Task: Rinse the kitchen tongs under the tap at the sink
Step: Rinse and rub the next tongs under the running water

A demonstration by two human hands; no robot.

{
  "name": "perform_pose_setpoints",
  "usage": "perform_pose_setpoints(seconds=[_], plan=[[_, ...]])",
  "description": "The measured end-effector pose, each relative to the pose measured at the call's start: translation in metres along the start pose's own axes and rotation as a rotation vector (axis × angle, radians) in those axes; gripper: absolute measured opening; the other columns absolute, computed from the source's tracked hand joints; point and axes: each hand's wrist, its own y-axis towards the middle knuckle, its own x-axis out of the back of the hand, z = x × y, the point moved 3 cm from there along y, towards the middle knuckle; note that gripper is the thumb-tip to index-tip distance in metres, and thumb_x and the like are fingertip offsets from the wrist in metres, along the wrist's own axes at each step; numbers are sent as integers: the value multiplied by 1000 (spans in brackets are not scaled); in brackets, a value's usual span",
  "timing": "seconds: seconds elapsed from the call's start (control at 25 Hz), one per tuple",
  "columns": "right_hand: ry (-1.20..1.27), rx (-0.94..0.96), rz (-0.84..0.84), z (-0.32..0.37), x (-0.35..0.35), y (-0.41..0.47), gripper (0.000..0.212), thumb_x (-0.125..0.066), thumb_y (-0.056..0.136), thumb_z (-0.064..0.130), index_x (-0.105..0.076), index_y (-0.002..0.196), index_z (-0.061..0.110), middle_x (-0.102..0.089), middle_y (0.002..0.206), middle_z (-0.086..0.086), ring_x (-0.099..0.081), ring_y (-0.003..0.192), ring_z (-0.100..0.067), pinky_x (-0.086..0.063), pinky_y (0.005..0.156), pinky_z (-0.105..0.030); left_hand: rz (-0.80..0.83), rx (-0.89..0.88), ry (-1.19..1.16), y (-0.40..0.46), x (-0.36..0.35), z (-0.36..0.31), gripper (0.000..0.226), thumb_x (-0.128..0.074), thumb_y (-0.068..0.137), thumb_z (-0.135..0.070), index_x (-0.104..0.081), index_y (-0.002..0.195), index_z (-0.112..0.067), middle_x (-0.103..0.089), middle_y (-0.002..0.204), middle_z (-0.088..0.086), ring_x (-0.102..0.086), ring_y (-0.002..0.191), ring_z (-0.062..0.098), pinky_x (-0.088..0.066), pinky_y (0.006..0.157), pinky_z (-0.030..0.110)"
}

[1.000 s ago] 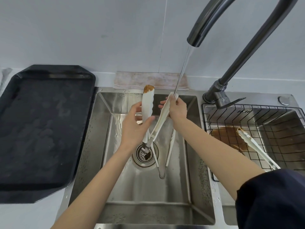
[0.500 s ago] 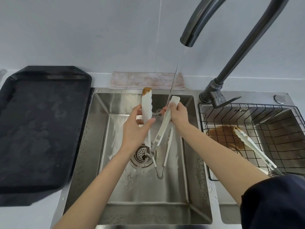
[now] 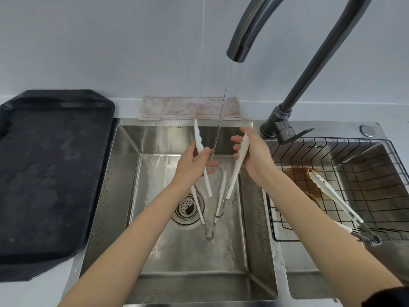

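— Looking down from the head camera: what have the hands got?

— Each holds one white arm of the tongs (image 3: 235, 171). The left hand (image 3: 192, 163) has its fingers and thumb curled round the left arm, whose scalloped tip stands up above the grip. The right hand (image 3: 254, 155) is wrapped round the right arm in the same way, with that tip poking out just above its fingers.

— So the tongs are spread?

— Yes, wide, in a V. The two arms run down from the grips and draw together below the hands, over the sink (image 3: 124, 173). The metal hinge end sits low, near the basin floor, though the wet shine makes the joint hard to read.

— And the water?

— A thin stream (image 3: 222, 111) falls from the tap (image 3: 238, 47) and comes down between the two grips, closer to the left thumb.

— What lies round about?

— Below the left grip is the drain (image 3: 187, 209). Beyond the right hand a wire basket (image 3: 332, 156) sits in the second basin, with another pair of tongs (image 3: 338, 201) lying in it. Well to the left of the left hand is a black tray (image 3: 51, 173). Behind both grips, against the wall, lies a folded cloth (image 3: 190, 107).
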Motion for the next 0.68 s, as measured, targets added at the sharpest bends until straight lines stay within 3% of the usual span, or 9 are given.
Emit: perform_pose_setpoints(seconds=[0.12, 0.28, 0.36, 0.44, 0.52, 0.64, 0.68], plan=[[-200, 196, 40, 17, 9, -24, 16, -48, 93, 30, -53, 104, 20, -59, 77, 5, -51, 62, -7, -45, 67, -24, 147, 264, -240, 5, -5, 13, 23, -40, 97, -20, -58, 97, -5, -66, 98, 6, -71, 70, 11, -59, 72, 31], [-467, 372, 32, 37, -3, -41, 16, -50, 92, 29, -48, 107, 27, -59, 75, 8, -53, 60, 1, -43, 51, -3, 294, 325, -173, 9, -15, 22, 17, -43, 96, -18, -57, 94, -9, -67, 98, 5, -69, 80, 16, -59, 69, 30], [-526, 447, 35, 41, -8, -44, 14, -52, 91, 30, -48, 105, 29, -58, 71, 9, -53, 53, 5, -41, 50, -2, 249, 291, -153, 13, -18, 20, 10, -46, 93, -11, -55, 98, -8, -66, 98, 6, -66, 82, 19, -58, 70, 30], [-563, 497, 19, 43, -10, -46, 16, -54, 90, 30, -50, 105, 29, -58, 68, 11, -52, 48, 10, -41, 49, -2, 174, 264, -174, 17, -22, 15, 18, -46, 90, -2, -49, 108, -6, -64, 97, 8, -65, 78, 18, -58, 64, 27], [-575, 528, 0, 44, -12, -47, 27, -55, 89, 29, -54, 116, 23, -59, 67, 10, -52, 49, 10, -40, 48, -2, 115, 250, -198, 20, -24, 11, 22, -45, 90, 2, -45, 110, -7, -63, 93, 7, -65, 74, 18, -58, 57, 24], [-578, 525, -15, 44, -14, -48, 46, -56, 88, 32, -48, 132, 18, -67, 79, -3, -57, 59, -4, -44, 52, -7, 59, 255, -202, 21, -27, 10, 15, -45, 91, -4, -45, 106, -7, -65, 86, 6, -67, 66, 16, -58, 53, 24], [-574, 526, -10, 43, -15, -49, 49, -56, 88, 33, -46, 135, 19, -67, 82, 0, -58, 63, -6, -45, 57, -8, 45, 266, -214, 21, -27, 10, 12, -44, 93, -9, -46, 104, -7, -66, 84, 6, -68, 60, 15, -58, 52, 24]])
